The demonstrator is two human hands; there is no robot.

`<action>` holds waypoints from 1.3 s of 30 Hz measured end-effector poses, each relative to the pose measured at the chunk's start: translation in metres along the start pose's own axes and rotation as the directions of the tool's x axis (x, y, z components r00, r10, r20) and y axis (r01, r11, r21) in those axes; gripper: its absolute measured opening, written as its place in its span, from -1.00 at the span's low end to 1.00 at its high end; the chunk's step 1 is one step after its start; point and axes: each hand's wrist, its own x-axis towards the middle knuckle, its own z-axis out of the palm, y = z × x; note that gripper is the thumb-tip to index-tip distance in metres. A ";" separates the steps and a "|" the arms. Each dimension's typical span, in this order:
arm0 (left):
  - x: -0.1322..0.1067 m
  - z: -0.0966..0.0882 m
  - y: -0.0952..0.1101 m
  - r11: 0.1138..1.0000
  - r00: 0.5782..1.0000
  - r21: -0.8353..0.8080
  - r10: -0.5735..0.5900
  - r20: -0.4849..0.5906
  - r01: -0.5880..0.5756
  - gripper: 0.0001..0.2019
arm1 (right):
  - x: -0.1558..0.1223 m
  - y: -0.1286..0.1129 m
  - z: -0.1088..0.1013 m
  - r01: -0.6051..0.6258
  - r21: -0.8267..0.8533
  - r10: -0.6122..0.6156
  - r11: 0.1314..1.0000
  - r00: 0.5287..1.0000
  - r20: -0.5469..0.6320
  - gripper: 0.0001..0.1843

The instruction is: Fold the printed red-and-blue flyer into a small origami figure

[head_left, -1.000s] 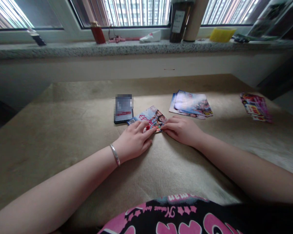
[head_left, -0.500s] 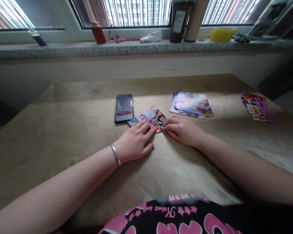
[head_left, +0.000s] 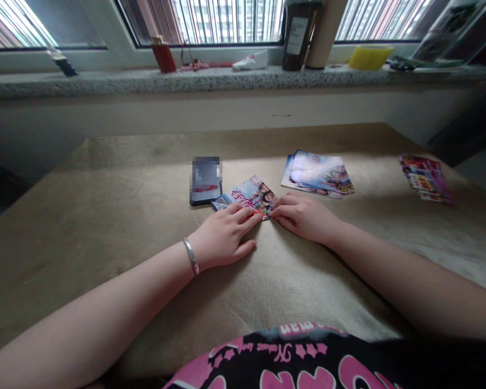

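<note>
A printed leaflet [head_left: 253, 190] with a blue and pink design lies on the table in front of me, turned at an angle. My left hand [head_left: 227, 235] lies flat with fingers stretched over the leaflet's near edge, its thumb apart on the table. At the near right corner, my right hand [head_left: 303, 216] has its fingers pressed together on the leaflet. The fingers cover part of the near edge, so a fold there is hard to make out. A dark, phone-like rectangle [head_left: 206, 181], blurred on top, touches or sits just beside the leaflet's left end.
Behind my right hand lies a small pile of similar leaflets [head_left: 322, 170]. Several red and pink printed papers [head_left: 425, 178] lie near the table's right edge. Beyond the table [head_left: 105, 216], a stone windowsill [head_left: 125, 84] holds a dark jar [head_left: 297, 38], a red lighter-like object [head_left: 163, 56] and a yellow item [head_left: 369, 58].
My left fingers have slid slightly to the right along the leaflet's near edge. The right hand, the leaflet and the other papers look the same.
</note>
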 end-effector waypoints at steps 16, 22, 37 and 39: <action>0.000 -0.004 -0.004 0.999 0.999 -0.027 0.030 0.021 -0.029 -0.51 | -0.001 -0.002 -0.002 0.085 -0.095 -0.079 0.992 0.995 0.064 -0.72; -0.001 -0.004 -0.004 0.999 0.999 -0.021 0.035 0.017 -0.035 -0.53 | -0.001 0.000 -0.001 0.098 -0.098 -0.091 0.990 0.993 0.071 -0.69; -0.001 -0.002 -0.003 0.999 0.999 0.000 0.037 0.002 -0.037 -0.55 | 0.002 0.003 -0.004 0.110 -0.019 -0.108 0.994 0.989 0.098 -0.64; -0.001 -0.002 -0.002 0.999 0.999 0.005 0.033 0.007 -0.033 -0.55 | 0.001 0.005 -0.006 0.106 -0.013 -0.104 0.994 0.990 0.100 -0.64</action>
